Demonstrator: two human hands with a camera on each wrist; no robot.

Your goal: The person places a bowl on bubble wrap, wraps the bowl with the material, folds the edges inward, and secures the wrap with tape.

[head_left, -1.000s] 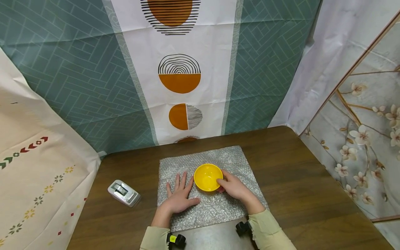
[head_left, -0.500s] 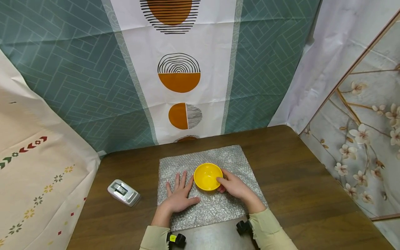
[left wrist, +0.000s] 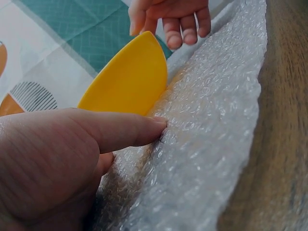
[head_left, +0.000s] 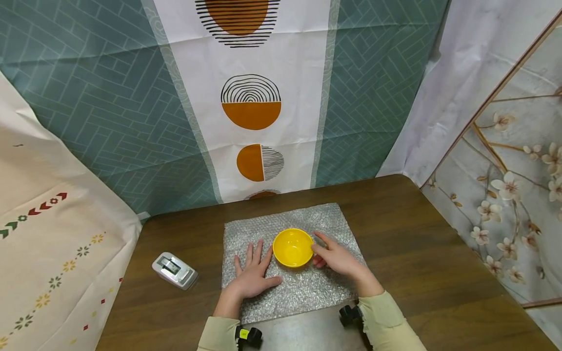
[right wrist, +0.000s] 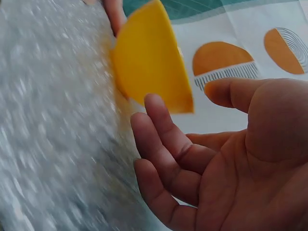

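Note:
A yellow bowl stands upright on a sheet of bubble wrap in the head view. To its left, my left hand lies with fingers spread on the wrap, its index fingertip close to the bowl. The thumb presses the sheet in the left wrist view. My right hand is at the bowl's right side, thumb and fingers apart and loosely bent. In the right wrist view a gap shows between the thumb and the bowl's rim; whether a fingertip still touches the bowl's side I cannot tell.
A silver-grey device with a small window lies on the brown wooden table at the left. A grey metallic surface lies at the near edge of the wrap. Patterned cloths hang behind the table and at both sides.
My right hand has let go of the bowl's rim and shifted slightly right, its fingers spreading. The bowl and my left hand have stayed in place.

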